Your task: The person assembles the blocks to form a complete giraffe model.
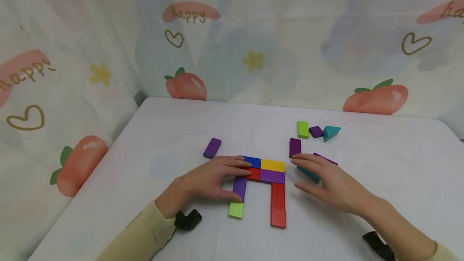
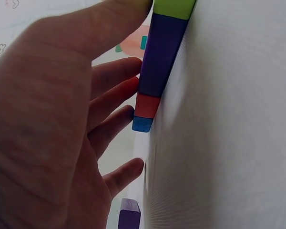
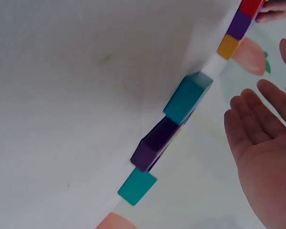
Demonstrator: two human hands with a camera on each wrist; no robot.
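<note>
My left hand (image 1: pixel 217 176) rests along the left side of a flat arrangement of coloured blocks, its fingers extended and its thumb at a lime green block (image 1: pixel 235 211). The arrangement has a blue block (image 1: pixel 253 162), a yellow block (image 1: pixel 272 166), a red block (image 1: pixel 255 175) and a purple block (image 1: pixel 272 177) across the top. A violet block (image 1: pixel 239 189) and the lime one form its left leg. Red blocks (image 1: pixel 278 197) make its right leg. My right hand (image 1: pixel 333 184) hovers right of it with fingers loosely spread, holding nothing, near a teal block (image 3: pixel 186 101).
Behind the right hand lie a dark purple block (image 1: pixel 295 147), a green block (image 1: pixel 303 129), a small purple block (image 1: pixel 316 131) and a teal triangular block (image 1: pixel 331 133). Another purple block (image 1: pixel 212 148) lies beyond the left hand. A printed curtain (image 1: pixel 290 51) hangs behind the white table (image 1: pixel 174 124).
</note>
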